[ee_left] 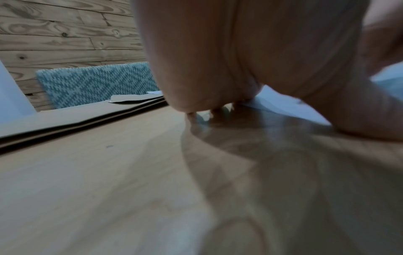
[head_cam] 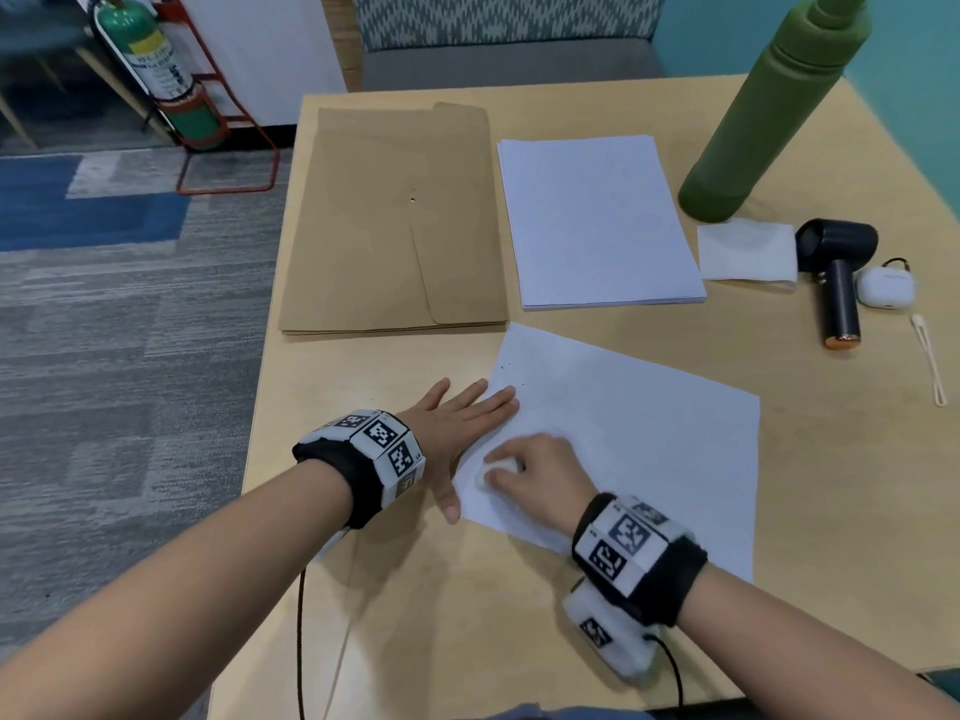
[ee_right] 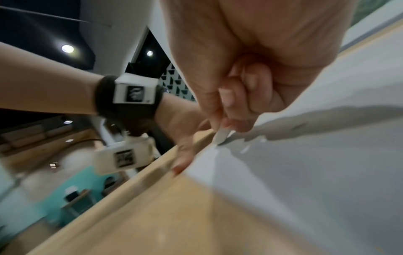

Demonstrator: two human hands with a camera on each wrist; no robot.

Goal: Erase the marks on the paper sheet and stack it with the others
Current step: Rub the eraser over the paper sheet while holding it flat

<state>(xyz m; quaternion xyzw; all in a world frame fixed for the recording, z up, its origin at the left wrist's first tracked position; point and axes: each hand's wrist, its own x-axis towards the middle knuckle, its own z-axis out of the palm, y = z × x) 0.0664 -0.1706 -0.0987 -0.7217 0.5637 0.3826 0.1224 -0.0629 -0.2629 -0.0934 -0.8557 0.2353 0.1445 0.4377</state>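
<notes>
From the head view, a single paper sheet (head_cam: pixel 639 439) lies skewed on the near part of the desk (head_cam: pixel 395 589), apart from the stack of sheets (head_cam: pixel 597 226) farther back. The left hand (head_cam: pixel 457 433) lies flat with straight fingers, its fingertips on the sheet's left edge and its thumb on the bare desk beside the sheet. The right hand (head_cam: pixel 535 465) has its fingers curled round a small white eraser (head_cam: pixel 493 472), which presses on the sheet near its near-left corner. A few dark specks sit near the sheet's far-left corner.

The right wrist view adds what the head view hides: the eraser's (ee_right: pixel 221 137) thin white end pokes out below the pinching thumb and fingers of the right hand (ee_right: pixel 250 86) and meets the paper, with small white crumbs lying beside it. It also shows the left hand's thumb tip at the sheet's border.

The left wrist view shows the underside of the left hand (ee_left: pixel 250 57) low over the desk and blurred, with the envelopes' (ee_left: pixel 72 120) edges to its left.

Only the head view shows the rest: brown envelopes (head_cam: pixel 395 220) left of the stack, a green bottle (head_cam: pixel 769 111), a folded white tissue (head_cam: pixel 745 252), a black handheld fan (head_cam: pixel 836 272) and a white earbud case (head_cam: pixel 885 287).
</notes>
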